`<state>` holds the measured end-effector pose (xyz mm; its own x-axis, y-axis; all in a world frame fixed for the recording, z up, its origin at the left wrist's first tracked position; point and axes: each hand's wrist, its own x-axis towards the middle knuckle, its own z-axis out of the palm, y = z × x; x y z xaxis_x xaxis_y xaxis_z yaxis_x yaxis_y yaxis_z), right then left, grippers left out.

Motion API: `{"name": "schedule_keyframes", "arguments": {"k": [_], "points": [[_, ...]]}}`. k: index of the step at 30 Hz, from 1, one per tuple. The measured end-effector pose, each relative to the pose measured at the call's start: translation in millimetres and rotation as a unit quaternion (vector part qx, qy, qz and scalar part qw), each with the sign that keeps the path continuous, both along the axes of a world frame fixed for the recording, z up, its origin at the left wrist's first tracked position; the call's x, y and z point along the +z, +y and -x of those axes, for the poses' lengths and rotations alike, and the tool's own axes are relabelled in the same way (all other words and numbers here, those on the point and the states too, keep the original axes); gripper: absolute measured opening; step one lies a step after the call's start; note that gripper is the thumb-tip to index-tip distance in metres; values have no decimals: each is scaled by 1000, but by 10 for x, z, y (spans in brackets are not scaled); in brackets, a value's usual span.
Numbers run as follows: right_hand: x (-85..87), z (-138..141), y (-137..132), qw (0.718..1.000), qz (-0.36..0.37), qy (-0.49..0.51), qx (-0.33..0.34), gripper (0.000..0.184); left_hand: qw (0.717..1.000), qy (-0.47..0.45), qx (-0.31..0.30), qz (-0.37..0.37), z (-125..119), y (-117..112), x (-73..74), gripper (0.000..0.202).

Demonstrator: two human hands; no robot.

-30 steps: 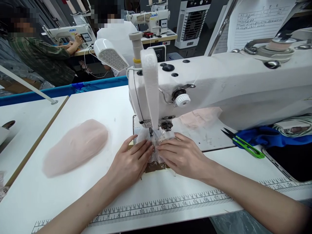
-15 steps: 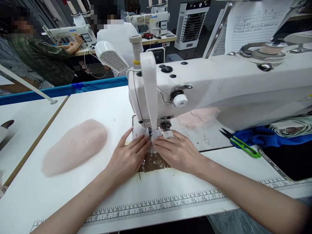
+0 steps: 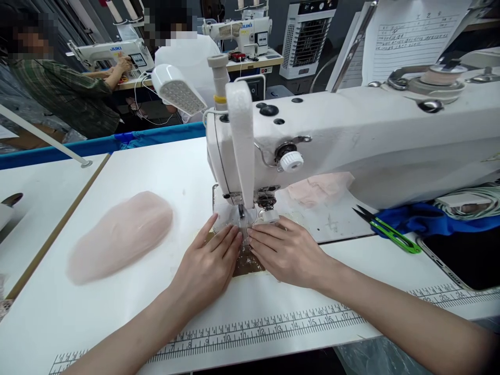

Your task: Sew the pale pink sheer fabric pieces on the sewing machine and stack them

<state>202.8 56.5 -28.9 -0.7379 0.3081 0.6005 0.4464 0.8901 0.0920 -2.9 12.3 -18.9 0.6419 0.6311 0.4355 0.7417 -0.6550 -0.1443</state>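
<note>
Right under the needle, between the two hands: a small sheer fabric piece (image 3: 245, 249) pressed flat on the bed of the sewing machine (image 3: 351, 135).

The left hand (image 3: 207, 263) isn't gripping anything. It lies palm down with the fingers stretched out and the tips pushing on the see-through piece just left of the presser foot (image 3: 267, 200). The right hand (image 3: 287, 252) mirrors it from the other side, also flat and unclenched, and the two sets of fingertips almost meet. A white tape (image 3: 242, 146) hangs down the machine head, ending just above those fingertips. Well off to the left of the left hand, a pale pink fabric pile (image 3: 121, 234) lies on the white table (image 3: 156, 166). Past the right hand, under the machine arm, there's another pink piece (image 3: 320, 187), and further right some green-handled snips (image 3: 390, 229) beside a blue cloth (image 3: 425, 219). Behind both wrists, a printed ruler strip (image 3: 253, 330) runs along the table edge.
</note>
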Motion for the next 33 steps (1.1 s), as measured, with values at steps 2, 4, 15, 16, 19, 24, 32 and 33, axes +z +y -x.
{"name": "schedule_keyframes", "arguments": {"k": [2, 4, 15, 16, 19, 24, 32, 33], "points": [[-10, 9, 15, 1000, 0, -1, -7, 17, 1000, 1, 2, 0, 14, 26, -6, 30], [-16, 22, 34, 1000, 0, -1, -19, 18, 1000, 3, 5, 0, 28, 63, -10, 30], [11, 67, 94, 998, -8, -15, -63, 20, 999, -7, 35, 0, 27, 129, -39, 32], [12, 63, 89, 998, -7, -15, -61, 20, 999, -7, 39, -4, 24, 116, -39, 32], [15, 55, 74, 998, -3, -13, -60, 20, 999, -7, 46, -12, 15, 85, -32, 30], [15, 56, 68, 998, -2, -15, -61, 20, 999, -6, 50, -8, 10, 82, -26, 29], [21, 85, 104, 996, -11, -35, -79, 22, 998, -25, 52, 11, 26, 160, -42, 31], [25, 90, 108, 996, -9, -37, -81, 22, 998, -21, 51, 7, 28, 173, -46, 31]]}}
